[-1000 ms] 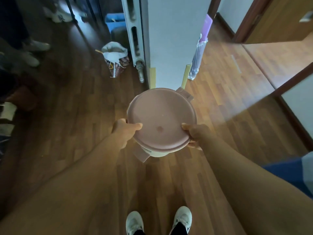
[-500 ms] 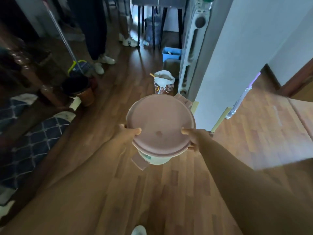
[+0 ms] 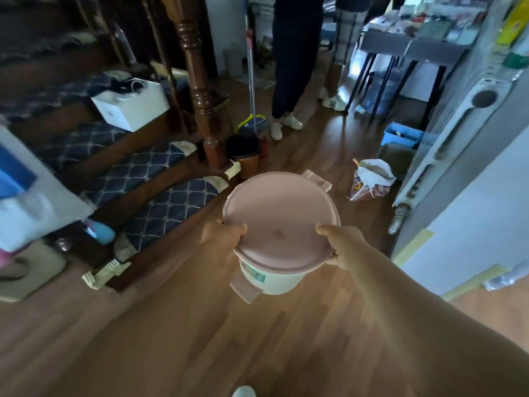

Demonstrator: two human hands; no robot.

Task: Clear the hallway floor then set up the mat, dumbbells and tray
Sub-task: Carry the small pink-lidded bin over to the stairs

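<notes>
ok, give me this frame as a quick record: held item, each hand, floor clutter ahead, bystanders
held item: round bin with pink lid, carried above the wood floor
left hand: grips lid rim, left side
right hand: grips lid rim, right side
floor clutter: paper bag, dark basket, broom, blue box
stairs: left, patterned treads
bystanders: two, legs only, far end

Both forearms are bare, with no sleeve, watch or ring to see, from the lower corners of the frame up to the left hand (image 3: 221, 234) and the right hand (image 3: 342, 243). At the bottom edge, near the middle, shows the rounded toe of one white shoe (image 3: 244, 391).
</notes>
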